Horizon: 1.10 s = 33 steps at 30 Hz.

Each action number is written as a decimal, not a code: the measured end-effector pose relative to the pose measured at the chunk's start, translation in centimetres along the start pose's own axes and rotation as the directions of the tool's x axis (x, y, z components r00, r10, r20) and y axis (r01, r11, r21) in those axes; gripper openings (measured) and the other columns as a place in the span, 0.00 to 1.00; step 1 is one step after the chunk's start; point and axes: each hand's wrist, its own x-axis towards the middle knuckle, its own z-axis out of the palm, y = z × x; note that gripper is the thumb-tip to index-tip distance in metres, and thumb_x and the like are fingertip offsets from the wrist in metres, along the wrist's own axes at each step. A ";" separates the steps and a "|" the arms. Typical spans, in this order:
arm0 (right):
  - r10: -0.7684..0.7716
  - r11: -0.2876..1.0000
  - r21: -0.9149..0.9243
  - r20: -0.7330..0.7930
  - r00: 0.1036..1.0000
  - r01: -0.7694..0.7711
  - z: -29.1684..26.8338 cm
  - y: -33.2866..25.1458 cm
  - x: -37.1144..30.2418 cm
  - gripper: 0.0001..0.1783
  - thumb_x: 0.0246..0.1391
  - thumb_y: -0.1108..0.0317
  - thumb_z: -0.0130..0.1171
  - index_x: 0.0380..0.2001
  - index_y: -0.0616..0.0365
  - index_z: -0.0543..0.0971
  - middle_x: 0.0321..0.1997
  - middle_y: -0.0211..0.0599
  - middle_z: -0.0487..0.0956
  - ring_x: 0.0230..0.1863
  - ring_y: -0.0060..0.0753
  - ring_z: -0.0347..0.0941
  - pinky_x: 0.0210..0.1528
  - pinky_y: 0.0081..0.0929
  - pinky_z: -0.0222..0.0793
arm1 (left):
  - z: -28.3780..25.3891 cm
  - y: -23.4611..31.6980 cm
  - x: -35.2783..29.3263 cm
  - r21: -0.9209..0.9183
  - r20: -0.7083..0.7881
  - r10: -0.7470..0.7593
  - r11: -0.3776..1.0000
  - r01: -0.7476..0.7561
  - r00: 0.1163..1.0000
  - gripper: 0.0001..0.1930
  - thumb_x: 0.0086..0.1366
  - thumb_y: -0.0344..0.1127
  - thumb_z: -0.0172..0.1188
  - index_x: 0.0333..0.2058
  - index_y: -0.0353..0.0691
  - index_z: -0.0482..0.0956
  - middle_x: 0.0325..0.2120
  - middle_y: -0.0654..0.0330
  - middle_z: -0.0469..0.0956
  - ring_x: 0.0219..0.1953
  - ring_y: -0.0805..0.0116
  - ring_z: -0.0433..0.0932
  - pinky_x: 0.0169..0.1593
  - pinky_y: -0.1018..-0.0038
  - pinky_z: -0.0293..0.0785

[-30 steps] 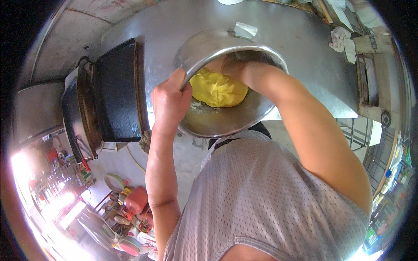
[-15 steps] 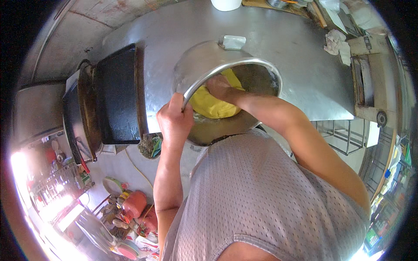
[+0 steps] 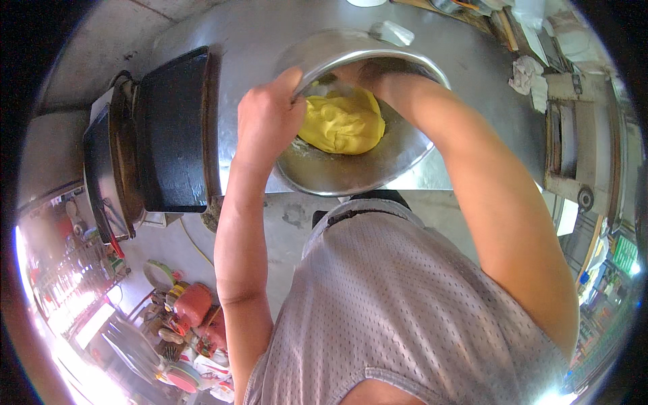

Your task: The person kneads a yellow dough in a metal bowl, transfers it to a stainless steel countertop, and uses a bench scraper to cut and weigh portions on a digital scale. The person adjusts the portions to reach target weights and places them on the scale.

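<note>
A large steel bowl (image 3: 351,177) stands tilted on a steel table (image 3: 256,34). Inside it lies a lump of bright yellow dough (image 3: 343,123). My left hand (image 3: 266,118) grips the bowl's near-left rim. My right hand (image 3: 368,73) reaches into the bowl from the right and presses on the far side of the dough; its fingers are partly hidden behind the rim and the dough.
Black trays (image 3: 172,131) lie at the table's left end. A crumpled cloth (image 3: 525,74) and a metal machine (image 3: 580,155) sit at the right. Below the table edge there is a concrete floor with red and green items (image 3: 192,304).
The bowl has tipped and shifted a little. My right hand has moved further back over the dough, while my left hand has kept hold of the rim.
</note>
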 end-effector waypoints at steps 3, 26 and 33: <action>0.071 0.976 0.206 -0.035 0.997 -0.063 6.0 0.5 -0.1 0.16 0.62 0.63 0.50 0.46 0.59 0.81 0.53 0.50 0.80 0.54 0.50 0.77 0.57 0.44 0.72 | 0.6 1.1 1.7 0.012 -0.023 0.033 0.999 -0.032 0.999 0.08 0.56 0.32 0.59 0.37 0.44 0.76 0.25 0.46 0.79 0.31 0.41 0.79 0.36 0.49 0.75; 0.571 0.727 0.392 0.113 0.813 -0.564 6.9 0.1 0.4 0.21 0.61 0.52 0.54 0.47 0.57 0.80 0.43 0.52 0.83 0.47 0.56 0.80 0.51 0.53 0.75 | 1.6 0.7 1.9 -0.100 -0.055 -0.145 0.985 0.139 0.988 0.06 0.56 0.32 0.59 0.32 0.37 0.75 0.23 0.41 0.75 0.29 0.37 0.77 0.34 0.54 0.73; 0.541 0.724 0.440 0.114 0.833 -0.531 8.3 -2.0 3.7 0.19 0.57 0.55 0.57 0.43 0.59 0.80 0.44 0.53 0.82 0.46 0.54 0.80 0.49 0.50 0.77 | 1.2 0.1 2.0 -0.117 -0.054 -0.193 0.976 0.186 0.980 0.10 0.60 0.32 0.59 0.37 0.33 0.75 0.23 0.41 0.73 0.24 0.47 0.74 0.34 0.63 0.74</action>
